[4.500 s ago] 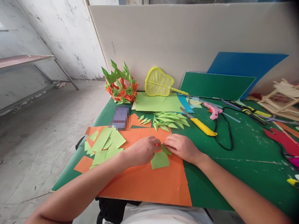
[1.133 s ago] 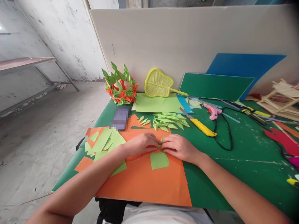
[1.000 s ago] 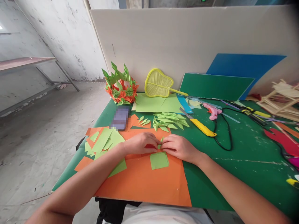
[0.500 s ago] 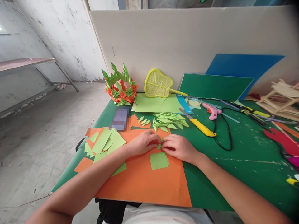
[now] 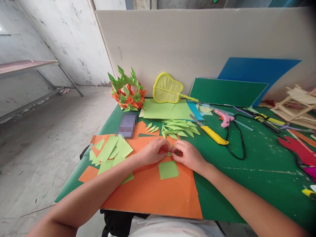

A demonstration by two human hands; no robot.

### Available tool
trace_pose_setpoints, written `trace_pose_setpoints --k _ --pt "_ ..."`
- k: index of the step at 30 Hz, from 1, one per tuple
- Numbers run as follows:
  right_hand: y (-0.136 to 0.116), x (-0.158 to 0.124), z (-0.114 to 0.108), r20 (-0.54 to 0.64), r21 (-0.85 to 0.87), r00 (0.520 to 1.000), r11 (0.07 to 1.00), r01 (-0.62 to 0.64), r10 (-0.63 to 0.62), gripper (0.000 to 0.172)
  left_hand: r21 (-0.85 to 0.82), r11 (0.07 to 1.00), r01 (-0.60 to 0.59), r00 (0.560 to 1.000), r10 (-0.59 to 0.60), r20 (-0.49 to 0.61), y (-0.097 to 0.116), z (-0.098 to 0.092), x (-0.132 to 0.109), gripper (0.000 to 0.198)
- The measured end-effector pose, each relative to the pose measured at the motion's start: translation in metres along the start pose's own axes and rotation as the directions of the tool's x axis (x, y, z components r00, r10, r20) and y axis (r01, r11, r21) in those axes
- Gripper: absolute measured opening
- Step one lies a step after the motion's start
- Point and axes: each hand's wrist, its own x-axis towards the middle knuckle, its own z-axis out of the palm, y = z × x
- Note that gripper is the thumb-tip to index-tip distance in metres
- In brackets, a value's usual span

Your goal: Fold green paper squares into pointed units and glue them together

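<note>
Between my left hand (image 5: 157, 149) and my right hand (image 5: 184, 152) is a small piece of green paper (image 5: 169, 153), pinched by the fingertips of both and mostly hidden by them. Just below my fingers a stack of green paper squares (image 5: 168, 170) lies on a large orange sheet (image 5: 158, 197). Beyond my hands sits a pile of folded green paper pieces (image 5: 180, 128). To the left of my left hand, loose green paper (image 5: 111, 151) is scattered over orange scraps.
Behind stand a green and orange folded-paper crown (image 5: 127, 89) and a yellow fan (image 5: 168, 88). A yellow utility knife (image 5: 213, 135) and pink glue gun (image 5: 224, 118) with a black cord lie right. A dark, blurred rectangle (image 5: 127, 125) lies left. A pale board (image 5: 197, 42) closes off the back.
My fingers have shifted slightly and closed tighter around the small green paper, with the right fingers more curled. The things on the table have stayed in place.
</note>
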Motion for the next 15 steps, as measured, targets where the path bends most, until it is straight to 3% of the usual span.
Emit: trace_pose_setpoints --k 7,15 --pt "0.0019 0.0003 0.0025 -0.007 -0.044 1.0 0.999 0.012 -0.012 0.012 -0.056 0.998 0.019 1.0 -0.018 0.021 -0.0008 -0.0004 -0.0013 0.013" --pt "0.0001 0.0002 0.0038 -0.011 -0.083 1.0 0.997 0.0 -0.001 0.013 -0.006 1.0 0.028 1.0 -0.028 0.012 -0.0006 0.0025 -0.0025 0.015"
